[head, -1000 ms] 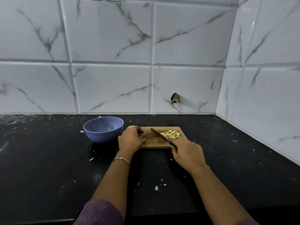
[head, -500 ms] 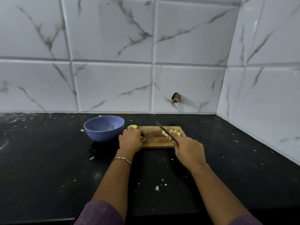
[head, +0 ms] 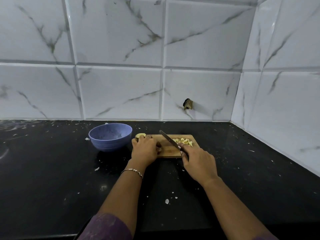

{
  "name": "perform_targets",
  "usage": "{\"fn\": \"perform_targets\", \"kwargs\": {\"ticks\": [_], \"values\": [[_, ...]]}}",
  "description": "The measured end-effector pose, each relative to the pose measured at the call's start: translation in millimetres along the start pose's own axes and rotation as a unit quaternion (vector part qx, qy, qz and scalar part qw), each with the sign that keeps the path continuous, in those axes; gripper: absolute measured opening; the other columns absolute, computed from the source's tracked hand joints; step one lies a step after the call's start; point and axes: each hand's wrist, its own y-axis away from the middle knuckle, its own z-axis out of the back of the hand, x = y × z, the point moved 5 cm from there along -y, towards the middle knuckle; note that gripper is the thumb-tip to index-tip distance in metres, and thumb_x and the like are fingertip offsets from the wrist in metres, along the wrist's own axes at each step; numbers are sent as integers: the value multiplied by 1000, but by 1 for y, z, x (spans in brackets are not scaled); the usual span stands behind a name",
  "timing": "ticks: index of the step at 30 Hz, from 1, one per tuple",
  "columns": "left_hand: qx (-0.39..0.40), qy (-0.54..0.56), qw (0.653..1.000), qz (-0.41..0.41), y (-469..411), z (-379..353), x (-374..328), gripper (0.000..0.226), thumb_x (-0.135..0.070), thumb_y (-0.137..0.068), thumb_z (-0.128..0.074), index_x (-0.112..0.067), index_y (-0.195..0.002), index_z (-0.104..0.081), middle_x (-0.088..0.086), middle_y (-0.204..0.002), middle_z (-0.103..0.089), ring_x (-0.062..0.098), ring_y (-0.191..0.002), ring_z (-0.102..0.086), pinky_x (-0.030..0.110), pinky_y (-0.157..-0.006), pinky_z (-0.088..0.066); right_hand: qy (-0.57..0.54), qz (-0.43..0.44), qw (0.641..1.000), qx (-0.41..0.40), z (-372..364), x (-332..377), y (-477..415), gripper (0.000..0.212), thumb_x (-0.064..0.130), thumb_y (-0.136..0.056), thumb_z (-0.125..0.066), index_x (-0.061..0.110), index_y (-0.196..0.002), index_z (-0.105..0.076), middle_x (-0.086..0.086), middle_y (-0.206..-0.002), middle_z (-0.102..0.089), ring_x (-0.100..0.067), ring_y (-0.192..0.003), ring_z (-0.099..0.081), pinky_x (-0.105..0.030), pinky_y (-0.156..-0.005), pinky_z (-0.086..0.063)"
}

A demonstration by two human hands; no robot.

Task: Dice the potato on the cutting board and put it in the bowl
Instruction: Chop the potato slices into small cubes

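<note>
1. One uncut potato chunk (head: 140, 135), pale cut face with brown skin, lies at the left end of the cutting board. Most of it is hidden under the left hand.
2. One heap of diced potato (head: 183, 142), small pale cubes, sits at the board's far right corner, apart from the chunk.
3. One wooden cutting board (head: 170, 151), rectangular and flat on the counter. Its middle is bare between chunk and dice.
4. One knife (head: 168, 138), blade slanted up and to the left over the board's middle. The tip is raised and touches no potato.
5. Left hand (head: 144, 150): fingers curled down over the chunk, steadying it. How tightly they grip cannot be told.
6. Right hand (head: 199, 161): fingers wrapped around the knife handle, index finger laid along its top.
7. One blue bowl (head: 97, 135), just left of the board. No potato shows inside.
8. Black countertop (head: 52, 170), flecked with pale scraps (head: 167, 201).
9. Step in hand, as judged: dicing is partly done, with the blade between cuts.
10. Next move, as judged: bring the edge down on the chunk, clear of the curled fingertips, then transfer all the dice to the bowl.
</note>
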Motion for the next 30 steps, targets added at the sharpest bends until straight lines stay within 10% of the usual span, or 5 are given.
{"fn": "perform_targets", "kwargs": {"ticks": [15, 30], "values": [[-89, 146, 984, 42, -8, -11, -17, 15, -26, -88, -66, -32, -102, -68, -10, -101, -71, 12, -106, -61, 43, -102, -28, -54, -12, 998, 11, -4, 3, 1, 38, 40, -100, -49, 47, -137, -51, 5, -130, -52, -8, -89, -58, -26, -71, -52], [-96, 57, 991, 71, -12, -14, -17, 19, -41, -90, -64, -30, -104, -70, -6, -106, -67, 16, -108, -57, 46, -104, -28, -52, 0, 998, 35, -1, 5, 3, 38, 38, -100, -49, 46, -137, -53, 5, -130, -51, -10, -88, -56, -20, -69, -42]]}}
